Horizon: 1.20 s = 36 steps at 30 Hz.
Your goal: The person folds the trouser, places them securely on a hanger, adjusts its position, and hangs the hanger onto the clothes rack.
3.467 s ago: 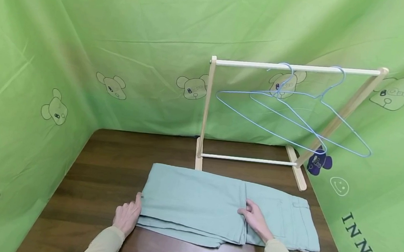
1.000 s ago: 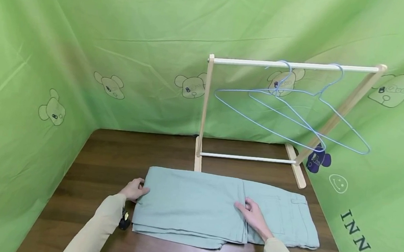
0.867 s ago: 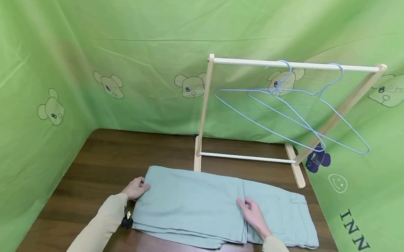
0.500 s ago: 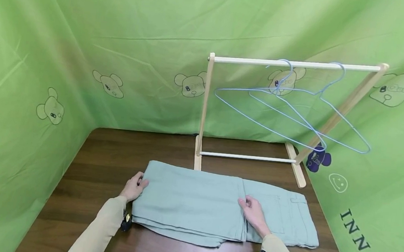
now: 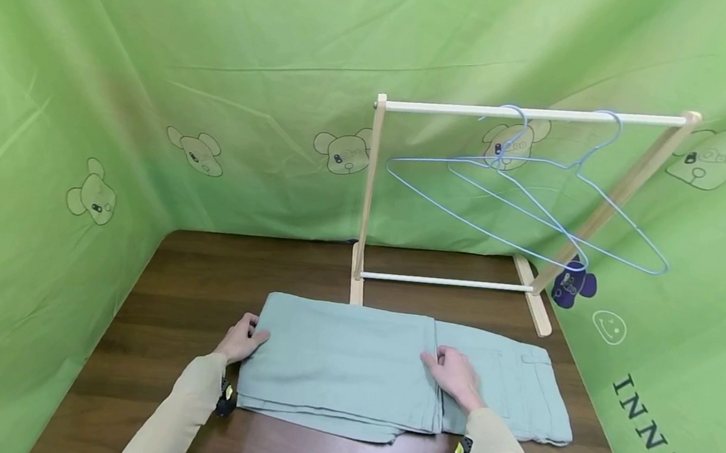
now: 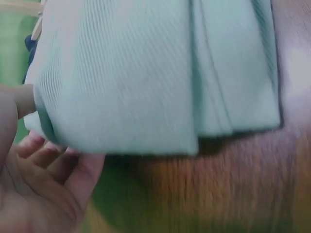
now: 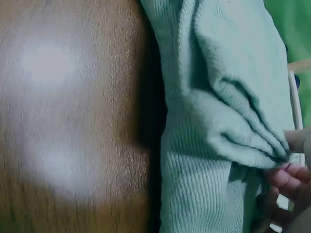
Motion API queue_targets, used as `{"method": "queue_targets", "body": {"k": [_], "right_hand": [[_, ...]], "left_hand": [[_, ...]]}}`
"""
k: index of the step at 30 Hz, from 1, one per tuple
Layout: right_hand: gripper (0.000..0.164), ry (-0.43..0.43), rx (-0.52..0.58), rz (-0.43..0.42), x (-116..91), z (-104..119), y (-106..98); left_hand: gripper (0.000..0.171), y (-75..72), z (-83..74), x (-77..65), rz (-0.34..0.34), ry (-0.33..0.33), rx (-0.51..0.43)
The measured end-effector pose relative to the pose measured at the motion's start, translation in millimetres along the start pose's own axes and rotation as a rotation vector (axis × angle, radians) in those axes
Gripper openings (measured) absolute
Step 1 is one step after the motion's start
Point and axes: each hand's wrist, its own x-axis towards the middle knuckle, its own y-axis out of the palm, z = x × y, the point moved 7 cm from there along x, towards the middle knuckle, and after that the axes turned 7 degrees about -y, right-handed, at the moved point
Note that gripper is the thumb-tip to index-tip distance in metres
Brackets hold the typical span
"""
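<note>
We're reading big ol' INNIU (image 5: 650, 435) on the cloth (image 5: 706, 347). Arms (image 5: 177, 409) out, we're pinching the pants' (image 5: 350, 364) fold (image 5: 260, 326) with our left hand (image 5: 240, 339), hems (image 5: 436, 409) with our right hand (image 5: 456, 375).

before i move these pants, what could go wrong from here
The pants could end up crooked: their layers stick out unevenly along the near side. The left hand and right hand pinch opposite ends of the folded part, so its middle might sag if lifted. The far edge seems to meet the left rack foot in the head view, so pushing that way might nudge the rack.
</note>
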Motion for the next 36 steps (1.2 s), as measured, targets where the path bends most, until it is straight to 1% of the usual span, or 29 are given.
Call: {"method": "queue_targets", "body": {"k": [3,5,9,12,14,17,20,23,26,28,29,31,33,36], "right_hand": [[0.032,-0.010,0.110,0.011,-3.3,-0.6,-4.9],[0.029,0.001,0.193,0.009,-5.9,-4.6,-9.3],[0.023,0.062,0.341,0.016,-8.1,-19.5,-13.7],[0.022,0.083,0.449,0.029,-9.3,-29.1,-14.2],[0.029,0.094,0.531,0.034,-10.7,-33.9,-14.3],[0.047,0.116,0.666,0.036,-12.9,-40.2,-13.8],[0.057,0.138,0.761,0.028,-13.7,-44.3,-13.2],[0.058,0.156,0.816,-0.002,-13.8,-47.7,-13.5],[0.048,0.181,0.879,-0.043,-13.8,-51.6,-13.9],[0.038,0.193,0.881,-0.070,-14.3,-53.9,-14.7],[0.033,0.198,0.862,-0.079,-14.9,-54.3,-15.4],[0.031,0.205,0.793,-0.086,-15.7,-54.0,-16.4],[0.034,0.200,0.686,-0.085,-16.4,-51.7,-17.8],[0.048,0.162,0.516,-0.059,-16.3,-44.7,-18.6]], "left_hand": [[0.036,2.9,-4.8,1.7,-0.008,-0.004,-0.001],[0.038,5.2,-7.2,2.3,-0.011,-0.007,0.003],[0.046,9.7,-10.2,1.9,-0.004,-0.020,-0.008],[0.053,14.0,-10.2,2.1,0.009,-0.035,-0.023],[0.055,16.1,-10.3,2.1,0.013,-0.045,-0.040],[0.055,18.6,-10.1,2.2,0.009,-0.055,-0.053],[0.055,19.6,-9.5,1.9,-0.012,-0.067,-0.028],[0.055,20.0,-10.1,1.2,-0.029,-0.076,0.019],[0.055,20.6,-11.4,0.6,-0.029,-0.086,0.063],[0.055,21.0,-11.9,1.0,-0.032,-0.091,0.097],[0.055,21.1,-12.0,1.4,-0.032,-0.095,0.111],[0.055,21.2,-12.1,2.7,-0.032,-0.102,0.143],[0.049,21.3,-11.6,4.3,-0.027,-0.115,0.157],[0.043,21.6,-11.9,5.5,-0.017,-0.131,0.171]]}}
